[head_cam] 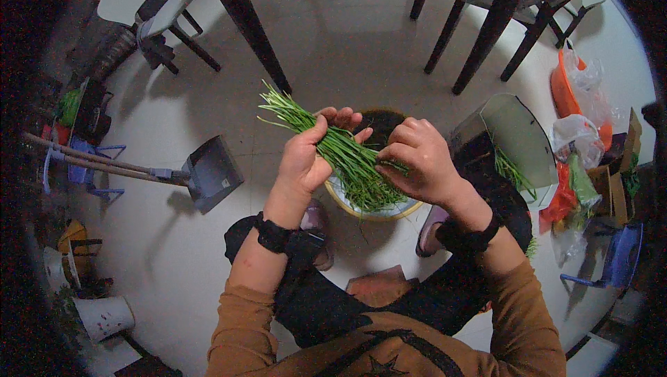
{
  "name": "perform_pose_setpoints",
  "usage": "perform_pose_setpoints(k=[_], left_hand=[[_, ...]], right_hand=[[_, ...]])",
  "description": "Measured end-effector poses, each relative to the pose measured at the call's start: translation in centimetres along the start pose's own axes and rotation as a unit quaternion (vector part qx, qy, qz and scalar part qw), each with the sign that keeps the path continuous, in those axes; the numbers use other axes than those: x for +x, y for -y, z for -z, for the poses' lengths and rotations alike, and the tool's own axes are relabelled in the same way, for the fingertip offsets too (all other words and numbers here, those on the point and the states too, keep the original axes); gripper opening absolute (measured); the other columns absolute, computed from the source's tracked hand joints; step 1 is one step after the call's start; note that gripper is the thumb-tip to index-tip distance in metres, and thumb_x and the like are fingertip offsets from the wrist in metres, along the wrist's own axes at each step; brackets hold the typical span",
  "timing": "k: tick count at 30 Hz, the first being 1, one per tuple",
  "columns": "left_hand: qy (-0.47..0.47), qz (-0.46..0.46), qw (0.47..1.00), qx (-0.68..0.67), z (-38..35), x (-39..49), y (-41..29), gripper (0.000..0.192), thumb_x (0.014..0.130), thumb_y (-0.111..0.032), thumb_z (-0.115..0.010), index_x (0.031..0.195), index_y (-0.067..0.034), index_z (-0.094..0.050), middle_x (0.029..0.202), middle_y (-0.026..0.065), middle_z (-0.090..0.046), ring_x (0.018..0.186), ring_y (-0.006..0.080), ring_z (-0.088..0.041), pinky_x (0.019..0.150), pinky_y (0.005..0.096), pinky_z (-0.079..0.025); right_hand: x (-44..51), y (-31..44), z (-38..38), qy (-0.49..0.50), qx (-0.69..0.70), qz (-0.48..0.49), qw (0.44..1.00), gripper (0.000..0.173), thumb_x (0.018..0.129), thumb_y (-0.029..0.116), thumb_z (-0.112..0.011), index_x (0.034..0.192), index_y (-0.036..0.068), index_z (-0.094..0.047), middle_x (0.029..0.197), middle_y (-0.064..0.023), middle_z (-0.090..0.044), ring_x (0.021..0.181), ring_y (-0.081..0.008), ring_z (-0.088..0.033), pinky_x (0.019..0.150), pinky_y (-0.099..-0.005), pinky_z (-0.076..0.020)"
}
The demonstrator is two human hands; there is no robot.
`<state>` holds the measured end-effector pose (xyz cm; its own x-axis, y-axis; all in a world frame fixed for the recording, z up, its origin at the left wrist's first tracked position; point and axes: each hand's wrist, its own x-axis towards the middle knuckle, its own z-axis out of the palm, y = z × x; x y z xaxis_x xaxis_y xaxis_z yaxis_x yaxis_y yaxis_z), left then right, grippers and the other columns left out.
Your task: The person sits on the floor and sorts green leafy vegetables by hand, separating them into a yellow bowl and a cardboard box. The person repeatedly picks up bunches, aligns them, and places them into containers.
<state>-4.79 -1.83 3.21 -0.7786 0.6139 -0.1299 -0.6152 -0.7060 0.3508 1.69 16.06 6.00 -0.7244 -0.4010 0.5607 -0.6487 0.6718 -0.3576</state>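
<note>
A bunch of long thin green leaves, apparently garlic chives (pixel 346 153), rests across my left hand (pixel 305 155), with the thumb over it and the other fingers partly spread. Its pale cut ends point up and to the left. At the bunch's lower right, my right hand (pixel 422 161) has its fingers curled and pinches some of the strands; the fingertips are partly hidden. Below both hands stands a round basin with a yellow rim (pixel 366 216), between my feet. Its pale inside is mostly covered by the leaves and hands.
At right, more green stalks (pixel 508 168) lie in a pale square bin (pixel 526 137). Beyond it are an orange basin (pixel 565 85), plastic bags (pixel 578 137) and a blue stool (pixel 622 257). A long-handled dustpan (pixel 211 174) stands at left. Dark table legs (pixel 250 28) rise ahead.
</note>
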Motion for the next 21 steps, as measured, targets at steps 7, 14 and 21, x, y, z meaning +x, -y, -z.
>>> perform_pose_setpoints(k=[7, 14, 21], left_hand=[[-0.006, 0.013, 1.000, -0.006, -0.4, -0.1, 0.6, 0.016, 0.084, -0.013, -0.036, 0.087, -0.003, -0.048, 0.094, 0.0146, -0.051, 0.095, 0.0288, -0.046, 0.086, 0.0495, -0.035], [-0.023, 0.018, 1.000, 0.006, -0.5, -0.3, 0.7, 0.017, 0.083, -0.012, -0.037, 0.091, -0.002, -0.047, 0.095, 0.0154, -0.050, 0.096, 0.0295, -0.046, 0.086, 0.0486, -0.035], [-0.012, 0.025, 0.997, 0.068, -0.6, -0.4, 1.2, 0.017, 0.084, -0.014, -0.037, 0.093, -0.002, -0.046, 0.097, 0.0153, -0.050, 0.095, 0.0271, -0.047, 0.084, 0.0406, -0.039]], right_hand=[[-0.2, 0.0, -0.7, -0.090, 0.197, -0.129, 0.968, 0.009, 0.062, 0.007, -0.057, 0.063, 0.005, -0.048, 0.064, -0.0050, -0.044, 0.062, -0.0188, -0.045, 0.056, -0.0270, -0.0345], [0.1, -0.8, 0.2, -0.156, 0.232, -0.169, 0.945, 0.007, 0.063, 0.004, -0.055, 0.068, 0.002, -0.051, 0.067, -0.0076, -0.047, 0.062, -0.0183, -0.047, 0.058, -0.0264, -0.0377], [0.4, 0.6, -0.2, -0.041, 0.148, -0.057, 0.987, 0.017, 0.061, 0.014, -0.061, 0.076, 0.007, -0.056, 0.068, -0.0070, -0.047, 0.064, -0.0232, -0.048, 0.055, -0.0312, -0.0381]])
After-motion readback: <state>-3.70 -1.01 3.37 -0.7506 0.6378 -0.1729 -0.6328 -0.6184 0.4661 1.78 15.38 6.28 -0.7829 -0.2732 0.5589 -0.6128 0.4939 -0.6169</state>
